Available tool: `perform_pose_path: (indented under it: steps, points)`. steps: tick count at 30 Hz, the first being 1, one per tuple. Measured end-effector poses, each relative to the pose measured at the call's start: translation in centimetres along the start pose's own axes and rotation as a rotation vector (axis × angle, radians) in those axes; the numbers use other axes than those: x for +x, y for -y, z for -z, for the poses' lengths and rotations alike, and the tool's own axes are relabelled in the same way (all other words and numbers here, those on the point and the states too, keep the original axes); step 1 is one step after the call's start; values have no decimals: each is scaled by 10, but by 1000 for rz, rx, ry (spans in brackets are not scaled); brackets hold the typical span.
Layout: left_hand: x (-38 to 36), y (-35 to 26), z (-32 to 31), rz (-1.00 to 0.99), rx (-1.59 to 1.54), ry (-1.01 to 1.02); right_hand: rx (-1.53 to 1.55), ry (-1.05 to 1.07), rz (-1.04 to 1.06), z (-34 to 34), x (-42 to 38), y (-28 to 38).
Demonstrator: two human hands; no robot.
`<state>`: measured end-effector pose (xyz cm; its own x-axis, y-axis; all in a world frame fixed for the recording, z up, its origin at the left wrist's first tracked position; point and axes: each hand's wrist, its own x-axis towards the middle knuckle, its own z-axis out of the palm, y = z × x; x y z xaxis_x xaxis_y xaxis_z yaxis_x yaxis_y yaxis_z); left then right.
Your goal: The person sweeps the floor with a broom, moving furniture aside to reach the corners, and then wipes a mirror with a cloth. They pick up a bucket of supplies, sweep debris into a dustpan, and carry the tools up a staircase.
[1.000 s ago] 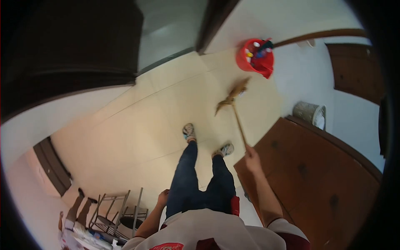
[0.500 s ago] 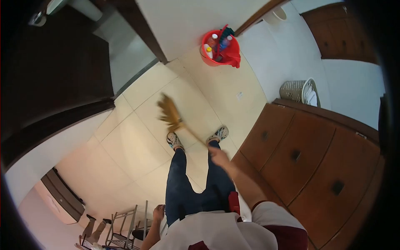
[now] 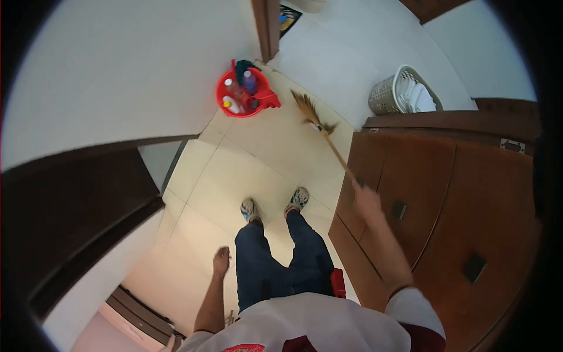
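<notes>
My right hand (image 3: pixel 368 202) is wrapped round the handle end of a broom (image 3: pixel 337 154), in front of the brown wooden cabinet (image 3: pixel 404 170). The broom slants away to the upper left. Its straw bristles (image 3: pixel 307 108) are spread on the tiled floor near the white floor's edge, between the red bucket and the cabinet. My left hand (image 3: pixel 221 260) hangs beside my left thigh with its fingers curled in, and nothing shows in it.
A red bucket (image 3: pixel 222 79) with several bottles and a dark green cloth stands against the wall. A laundry basket (image 3: pixel 384 97) holding white cloth sits beyond the cabinet. A dark door (image 3: pixel 76 205) is on the left. Tiled floor (image 3: pixel 234 164) lies around my feet.
The broom has swung from left of my feet to the upper right, near the cabinet. My right hand moved right and forward with it. My view has turned, and my feet are closer together.
</notes>
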<state>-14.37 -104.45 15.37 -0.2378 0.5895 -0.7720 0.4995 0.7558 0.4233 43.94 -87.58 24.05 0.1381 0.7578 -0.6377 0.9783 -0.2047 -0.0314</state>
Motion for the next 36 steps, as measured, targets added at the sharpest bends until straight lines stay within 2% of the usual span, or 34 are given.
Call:
perform_pose_path:
  steps: [2,4,5,6,7,8,9,10,12,14,15,16,17,18,19,20,21,22,23,25,26,29,31,33,35,36]
  points:
    - [40,-105,13,-108,135,-50,-16,57,-22,-34,-63,-18]
    - [81,-200,16,-238,154,-85,406,83,-137,-53,-141,-14]
    - [114,-223,17,-265,175,-55,446,21,-149,-99,-186,-19]
    - [151,-240,14,-388,229,-56,485,-42,-158,-143,-229,-24]
    - [169,-286,11,-393,246,-42,602,51,-281,-135,-265,-5]
    - [202,-309,8,-446,249,2,688,-29,-303,-138,-297,12]
    - [217,-358,4,-490,332,17,701,118,-480,-133,-317,31]
    - [249,-381,-2,-539,345,45,728,355,-678,-120,-318,47]
    - [301,-447,-14,-624,524,79,858,239,-719,-135,-303,77]
    - [366,-495,-28,-614,734,99,1428,426,-1186,-186,-253,90]
    - [394,-512,-34,-669,813,86,1450,360,-1353,-184,-205,93]
    - [424,-537,-38,-732,893,71,1032,368,-745,-291,-201,79]
    - [446,-562,-42,-785,882,76,1303,478,-1312,-211,-103,79]
    - [464,-583,-44,-834,868,77,1257,513,-1350,-167,-29,72]
    - [485,-600,-48,-825,899,73,813,630,-726,-282,-13,53]
    - [507,-613,-51,-819,932,69,1332,446,-1219,-187,59,52]
    - [523,-622,-55,-865,948,36,1520,269,-1221,-111,116,53]
    - [534,-629,-58,-912,960,-4,1553,216,-1139,-58,159,52]
    - [550,-635,-63,-960,965,-46,1532,231,-1140,-2,201,51]
    - [584,-634,-68,-919,1006,-77,1511,228,-1047,55,254,44]
    - [603,-630,-71,-899,1023,-95,1504,221,-1015,73,273,38]
    - [675,-605,-75,-899,1103,115,1590,189,-1003,126,317,17]
    - [687,-608,-83,-685,1086,336,1681,143,-977,139,329,11]
    - [694,-608,-81,-606,1137,417,1716,56,-970,149,314,17]
    - [686,-617,-85,-674,1260,366,1718,-7,-981,150,270,35]
    - [674,-626,-89,-614,1090,293,1700,-31,-986,145,236,50]
